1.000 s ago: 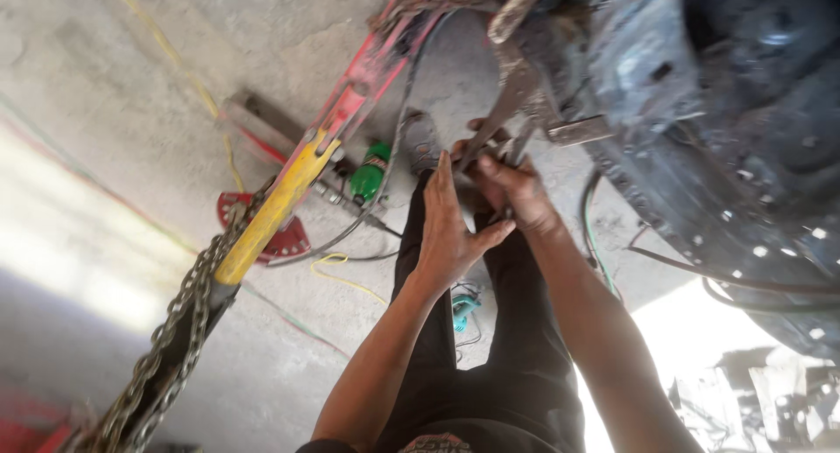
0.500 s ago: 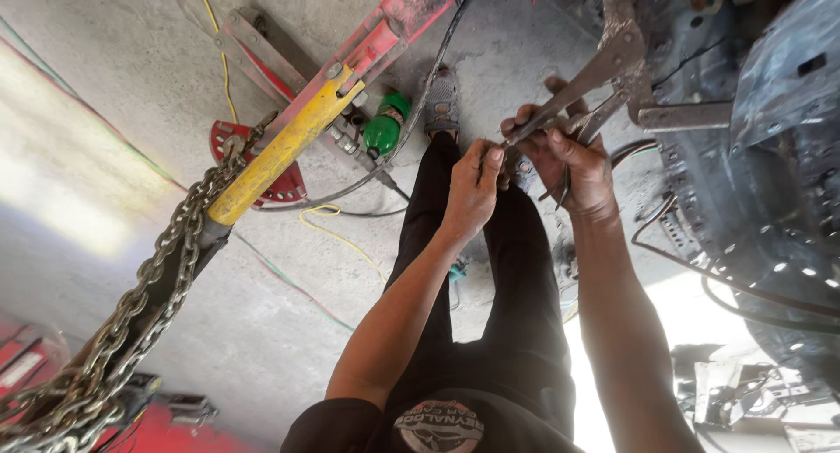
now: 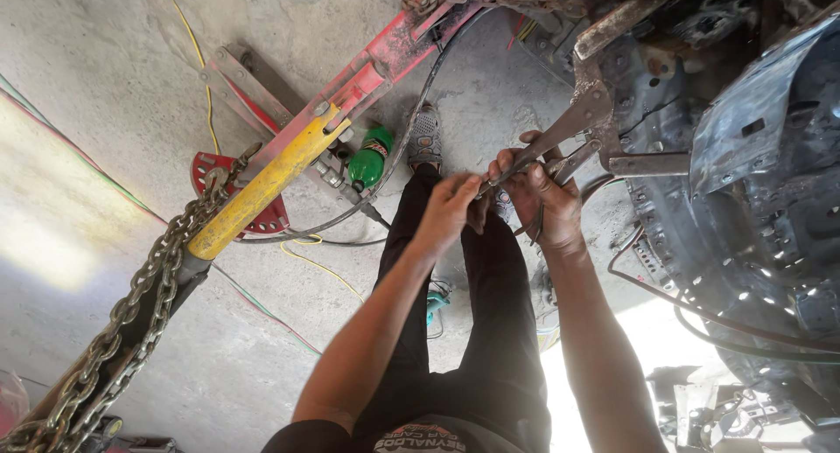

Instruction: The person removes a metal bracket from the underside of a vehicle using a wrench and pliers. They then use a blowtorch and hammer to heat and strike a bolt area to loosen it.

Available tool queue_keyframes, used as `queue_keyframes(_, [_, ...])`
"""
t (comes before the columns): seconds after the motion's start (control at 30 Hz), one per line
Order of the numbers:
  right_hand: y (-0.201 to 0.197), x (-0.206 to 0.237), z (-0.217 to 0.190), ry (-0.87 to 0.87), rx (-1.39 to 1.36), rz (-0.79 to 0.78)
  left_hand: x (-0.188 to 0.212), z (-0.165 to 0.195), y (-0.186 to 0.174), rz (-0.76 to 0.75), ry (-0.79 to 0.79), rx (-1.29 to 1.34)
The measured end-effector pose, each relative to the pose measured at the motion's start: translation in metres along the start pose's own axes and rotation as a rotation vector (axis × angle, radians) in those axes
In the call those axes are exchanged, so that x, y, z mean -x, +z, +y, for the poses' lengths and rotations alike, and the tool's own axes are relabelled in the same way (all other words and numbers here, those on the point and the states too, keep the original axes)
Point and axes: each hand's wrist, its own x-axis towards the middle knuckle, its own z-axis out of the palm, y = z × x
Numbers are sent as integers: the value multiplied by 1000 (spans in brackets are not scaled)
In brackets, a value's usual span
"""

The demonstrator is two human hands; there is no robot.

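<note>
We note our right hand [image 3: 547, 204] clenched around the handles of the locking pliers [image 3: 569, 134]; pliers clamped on the rusty car body [image 3: 752, 182]; left hand [image 3: 451, 208] pinches the handle end.

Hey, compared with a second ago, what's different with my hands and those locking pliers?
The left hand was open beside the handles; now its fingertips pinch the end of the locking pliers. The right hand stays wrapped around the handles. The pliers remain clamped on the dark metal bodywork; the yellow ram and chain stay put.
</note>
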Motion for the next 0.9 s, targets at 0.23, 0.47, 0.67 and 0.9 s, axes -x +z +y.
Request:
queue_keyframes(0.23, [-1, 0, -6, 29, 66, 68, -87, 51, 9, -601, -158, 33])
queue_keyframes(0.47, [-2, 8, -4, 69, 122, 260, -85, 33, 15, -727, -257, 158])
queue_keyframes(0.67, [-8, 10, 1, 59, 213, 368, -83, 28, 19, -737, -281, 267])
queue_keyframes(0.9, [-19, 24, 6, 132, 440, 613, -91, 38, 21, -780, -288, 174])
